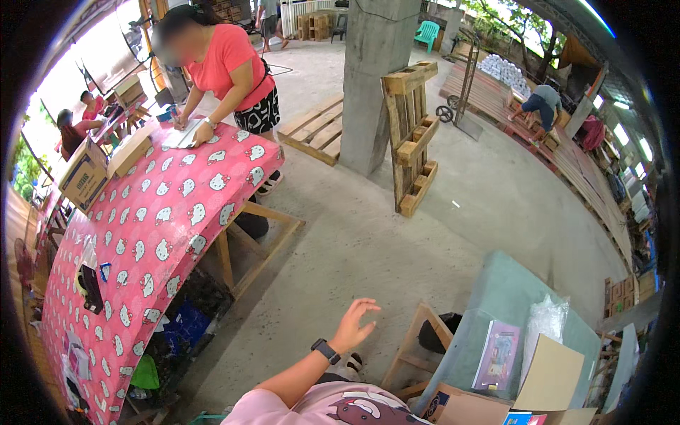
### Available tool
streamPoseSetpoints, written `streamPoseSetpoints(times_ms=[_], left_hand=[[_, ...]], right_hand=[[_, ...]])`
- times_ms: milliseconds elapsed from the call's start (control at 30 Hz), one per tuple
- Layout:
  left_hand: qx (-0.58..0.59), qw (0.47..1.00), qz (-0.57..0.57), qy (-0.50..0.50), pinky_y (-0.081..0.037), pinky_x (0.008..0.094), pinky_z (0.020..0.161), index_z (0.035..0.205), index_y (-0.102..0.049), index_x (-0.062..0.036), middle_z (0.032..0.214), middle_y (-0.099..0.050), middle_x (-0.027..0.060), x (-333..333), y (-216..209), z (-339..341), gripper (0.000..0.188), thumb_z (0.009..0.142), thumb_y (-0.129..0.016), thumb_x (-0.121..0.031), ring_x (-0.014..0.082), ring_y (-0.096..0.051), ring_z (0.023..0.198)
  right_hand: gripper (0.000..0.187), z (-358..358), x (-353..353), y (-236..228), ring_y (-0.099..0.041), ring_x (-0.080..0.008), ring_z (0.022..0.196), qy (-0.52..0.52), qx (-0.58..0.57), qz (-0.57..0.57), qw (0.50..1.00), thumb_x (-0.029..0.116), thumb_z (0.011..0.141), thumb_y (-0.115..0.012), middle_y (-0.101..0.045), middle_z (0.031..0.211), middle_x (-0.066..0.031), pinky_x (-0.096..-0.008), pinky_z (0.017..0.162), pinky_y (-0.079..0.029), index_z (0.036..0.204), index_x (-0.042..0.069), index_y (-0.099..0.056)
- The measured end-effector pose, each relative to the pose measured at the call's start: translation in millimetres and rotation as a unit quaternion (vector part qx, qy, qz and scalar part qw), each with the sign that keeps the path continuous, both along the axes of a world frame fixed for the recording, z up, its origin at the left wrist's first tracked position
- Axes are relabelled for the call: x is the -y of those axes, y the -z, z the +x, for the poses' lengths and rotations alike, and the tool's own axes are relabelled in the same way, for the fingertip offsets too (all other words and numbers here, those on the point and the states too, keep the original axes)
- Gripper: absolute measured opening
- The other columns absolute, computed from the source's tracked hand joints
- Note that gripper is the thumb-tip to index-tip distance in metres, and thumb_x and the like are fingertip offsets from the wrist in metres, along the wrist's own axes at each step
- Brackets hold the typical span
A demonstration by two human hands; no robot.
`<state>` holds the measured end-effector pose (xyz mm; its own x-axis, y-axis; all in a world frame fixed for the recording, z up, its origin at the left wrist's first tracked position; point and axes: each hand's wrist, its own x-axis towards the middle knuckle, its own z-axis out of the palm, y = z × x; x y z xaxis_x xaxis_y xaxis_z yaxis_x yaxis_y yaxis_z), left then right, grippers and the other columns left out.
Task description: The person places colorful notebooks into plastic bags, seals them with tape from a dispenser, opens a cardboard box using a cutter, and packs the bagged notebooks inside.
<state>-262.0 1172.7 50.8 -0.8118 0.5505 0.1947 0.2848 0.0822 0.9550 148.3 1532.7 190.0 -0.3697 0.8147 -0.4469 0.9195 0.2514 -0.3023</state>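
My left hand (356,326), with a dark watch (326,351) on its wrist, is held out over the concrete floor. Its fingers are spread and nothing is in them. My right hand does not show. To the right stands a green-topped table (489,290), the nearest surface to my left hand. On it lie a flat purple package (497,355) and crumpled clear plastic wrap (542,327). An open cardboard box (551,372) with its flap raised sits at the table's near side, with a blue and a red item partly visible inside.
A pink print-covered table (152,212) on the left bears a tape dispenser (90,289) and cardboard boxes (85,174). A person (230,64) writes on paper there. Beyond are a concrete pillar (375,85), an upright wooden pallet (412,142) and a hand truck (464,85).
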Motion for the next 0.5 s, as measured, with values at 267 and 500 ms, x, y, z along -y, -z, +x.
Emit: streamPoseSetpoints(times_ms=[267,500], left_hand=[[0.036,0.999,-0.014,0.038,-0.041,0.0325,0.08,0.106,-0.056,-0.0116,0.118,-0.048,0.0055,-7.9,9.0,-7.7,0.036,0.071,-0.062,-0.008,0.0197,-0.05,0.099],[0.049,0.995,-0.023,0.084,-0.042,0.0311,0.077,0.107,-0.056,-0.0124,0.117,-0.048,0.0046,-13.8,13.2,-3.2,0.038,0.07,-0.063,-0.008,0.0177,-0.051,0.095]], right_hand=[[0.037,3.3,0.4,-2.2,-0.059,-0.0279,0.091,-0.004,0.0,-0.005,1.0,0.019,0.064,-0.065,-0.062,0.099,-0.0171,-0.0368,0.08,-0.045,0.095,0.0,-0.061],[0.039,14.5,4.4,-4.8,-0.059,-0.0272,0.091,-0.008,-0.002,-0.007,1.0,0.019,0.063,-0.067,-0.062,0.099,-0.0167,-0.0365,0.08,-0.045,0.096,0.0,-0.061]])
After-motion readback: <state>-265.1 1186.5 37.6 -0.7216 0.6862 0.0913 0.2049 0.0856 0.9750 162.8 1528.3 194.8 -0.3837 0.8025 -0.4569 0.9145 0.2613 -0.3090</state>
